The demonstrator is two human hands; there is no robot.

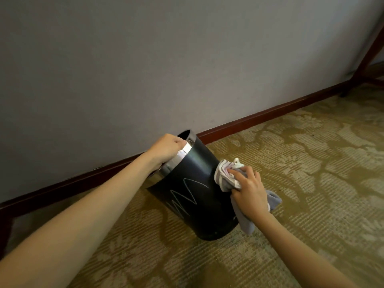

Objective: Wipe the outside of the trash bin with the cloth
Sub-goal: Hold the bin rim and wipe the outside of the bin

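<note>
A black round trash bin (pixel 193 183) with a silver rim band stands tilted on the carpet close to the wall, its top leaning toward the wall. White zigzag scribbles mark its near side. My left hand (pixel 166 148) grips the silver rim at the top. My right hand (pixel 249 190) holds a bunched grey and white cloth (pixel 225 173) pressed against the bin's right side, with a loose grey end hanging down beside the base.
A grey wall (pixel 145 69) with a dark red baseboard (pixel 259 117) runs behind the bin. Patterned olive carpet (pixel 311 173) covers the floor. A dark wooden furniture leg (pixel 361 65) stands at the far right by the wall.
</note>
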